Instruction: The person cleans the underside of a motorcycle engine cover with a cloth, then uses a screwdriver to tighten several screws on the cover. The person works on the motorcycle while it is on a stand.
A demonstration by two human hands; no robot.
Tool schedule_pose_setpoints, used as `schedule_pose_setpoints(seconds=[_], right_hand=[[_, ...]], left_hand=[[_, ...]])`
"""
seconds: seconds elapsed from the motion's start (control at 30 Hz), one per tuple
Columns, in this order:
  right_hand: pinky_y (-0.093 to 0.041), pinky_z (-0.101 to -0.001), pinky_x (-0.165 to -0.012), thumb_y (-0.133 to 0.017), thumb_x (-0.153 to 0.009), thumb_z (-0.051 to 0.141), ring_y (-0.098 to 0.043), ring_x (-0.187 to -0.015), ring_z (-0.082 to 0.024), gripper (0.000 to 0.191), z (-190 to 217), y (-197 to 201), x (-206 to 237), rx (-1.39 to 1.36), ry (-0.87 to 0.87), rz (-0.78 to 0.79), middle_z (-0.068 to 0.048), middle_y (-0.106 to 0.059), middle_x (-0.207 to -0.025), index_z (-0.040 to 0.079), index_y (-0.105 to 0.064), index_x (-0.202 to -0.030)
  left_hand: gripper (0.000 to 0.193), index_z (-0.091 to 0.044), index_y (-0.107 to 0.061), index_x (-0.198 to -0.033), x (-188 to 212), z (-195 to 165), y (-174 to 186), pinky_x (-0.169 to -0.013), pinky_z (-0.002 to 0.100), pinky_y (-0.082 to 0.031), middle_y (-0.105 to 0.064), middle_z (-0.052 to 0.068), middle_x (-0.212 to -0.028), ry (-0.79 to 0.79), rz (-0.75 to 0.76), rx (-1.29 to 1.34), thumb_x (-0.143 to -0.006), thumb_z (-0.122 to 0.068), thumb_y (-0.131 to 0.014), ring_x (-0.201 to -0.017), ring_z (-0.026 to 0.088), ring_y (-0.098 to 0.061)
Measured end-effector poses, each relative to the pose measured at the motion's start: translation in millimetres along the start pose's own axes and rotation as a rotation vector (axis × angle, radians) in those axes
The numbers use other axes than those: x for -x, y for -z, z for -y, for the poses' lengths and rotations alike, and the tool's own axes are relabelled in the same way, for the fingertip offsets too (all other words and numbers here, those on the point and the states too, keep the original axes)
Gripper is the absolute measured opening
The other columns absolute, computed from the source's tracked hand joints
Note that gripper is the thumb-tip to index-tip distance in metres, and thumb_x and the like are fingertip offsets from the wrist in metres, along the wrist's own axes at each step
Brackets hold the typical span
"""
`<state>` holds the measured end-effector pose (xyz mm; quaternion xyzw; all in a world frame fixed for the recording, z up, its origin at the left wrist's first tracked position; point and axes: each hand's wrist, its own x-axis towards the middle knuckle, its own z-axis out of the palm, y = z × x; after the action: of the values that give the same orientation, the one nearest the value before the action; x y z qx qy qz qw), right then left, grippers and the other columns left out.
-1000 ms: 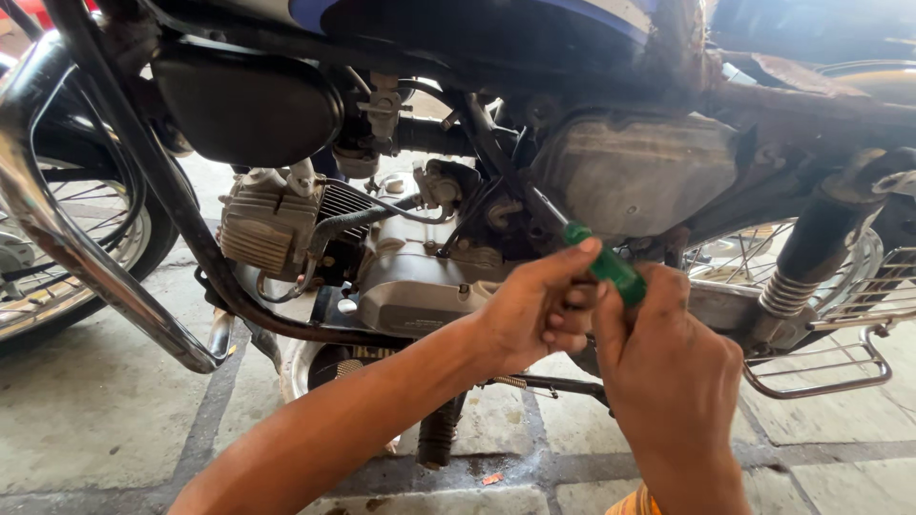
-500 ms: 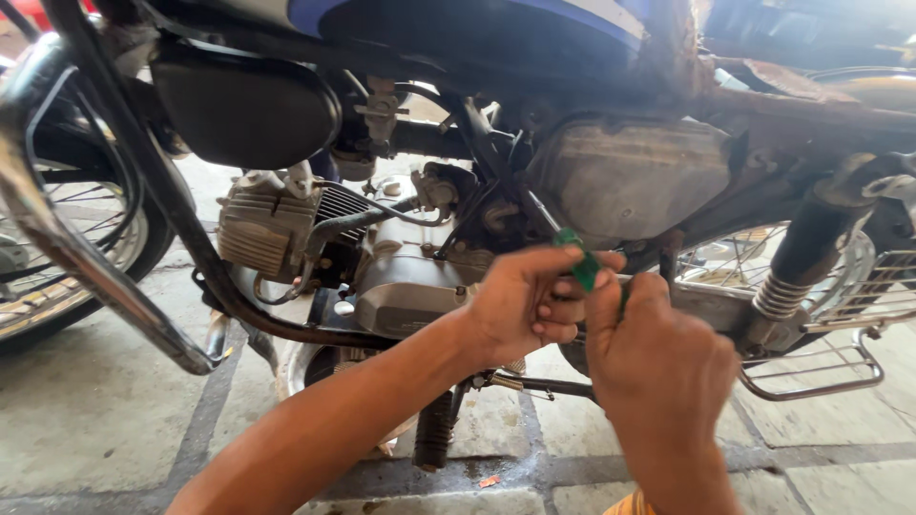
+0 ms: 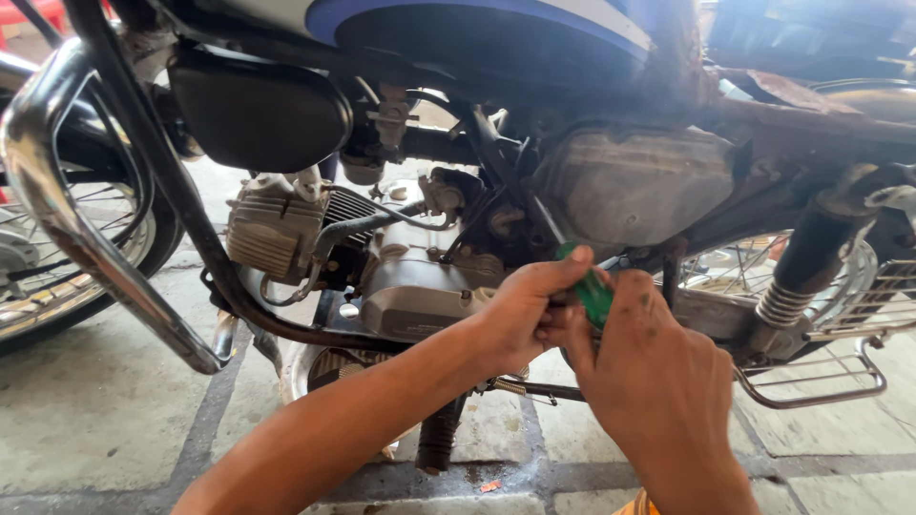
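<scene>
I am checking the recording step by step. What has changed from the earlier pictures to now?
Both hands slid a little lower along the green-handled screwdriver, so less of its handle shows. The left hand and right hand keep gripping it together, its shaft aimed at the motorcycle engine. The motorcycle has not moved.

left hand (image 3: 525,310) clenched, right hand (image 3: 658,372) curled, touching

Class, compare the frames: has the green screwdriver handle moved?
Yes. The green screwdriver handle has slid left, toward the engine, away from the rear shock spring.
</scene>
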<state>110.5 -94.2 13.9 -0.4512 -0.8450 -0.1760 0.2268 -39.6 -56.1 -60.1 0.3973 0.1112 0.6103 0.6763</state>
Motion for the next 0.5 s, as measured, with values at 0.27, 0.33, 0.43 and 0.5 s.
schedule_pose_setpoints(seconds=[0.27,0.33,0.43,0.5], right_hand=[[-0.053,-0.0492,-0.053,-0.052,-0.099,0.038,-0.067,-0.056,-0.035,0.036,-1,-17,-4,-0.625,-0.206,-0.077,-0.02,-0.067,-0.061,0.003,-0.059,-0.094],[-0.052,-0.0523,-0.057,-0.052,-0.101,0.038,-0.069,-0.062,-0.039,0.037,-7,-16,-5,-0.281,-0.106,0.004,-0.019,-0.069,-0.065,0.002,-0.059,-0.095],[-0.054,-0.0495,-0.058,-0.055,-0.099,0.043,-0.072,-0.068,-0.037,0.04,-12,-6,-7,0.104,0.07,0.109,-0.015,-0.07,-0.079,0.003,-0.059,-0.104],[-0.056,-0.0457,-0.056,-0.056,-0.097,0.038,-0.074,-0.068,-0.033,0.039,-9,3,-14,0.245,0.194,0.142,-0.012,-0.07,-0.08,0.002,-0.06,-0.109]], left_hand=[[0.032,-0.012,-0.064,-0.101,-5,2,10,-0.046,0.02,-0.023,-0.036,-0.009,-0.068,0.047,-0.016,0.087,-0.1,-0.044,-0.063,-0.052,0.004,-0.028],[0.03,-0.013,-0.063,-0.102,-7,4,10,-0.047,0.021,-0.023,-0.037,-0.009,-0.07,0.014,0.019,0.109,-0.101,-0.042,-0.064,-0.053,0.003,-0.028],[0.031,-0.011,-0.064,-0.102,-9,5,8,-0.046,0.021,-0.023,-0.037,-0.009,-0.066,-0.011,0.039,0.084,-0.104,-0.042,-0.06,-0.051,0.004,-0.028],[0.036,-0.011,-0.065,-0.1,-10,5,9,-0.045,0.022,-0.023,-0.038,-0.008,-0.064,0.003,-0.015,0.025,-0.103,-0.045,-0.057,-0.05,0.005,-0.028]])
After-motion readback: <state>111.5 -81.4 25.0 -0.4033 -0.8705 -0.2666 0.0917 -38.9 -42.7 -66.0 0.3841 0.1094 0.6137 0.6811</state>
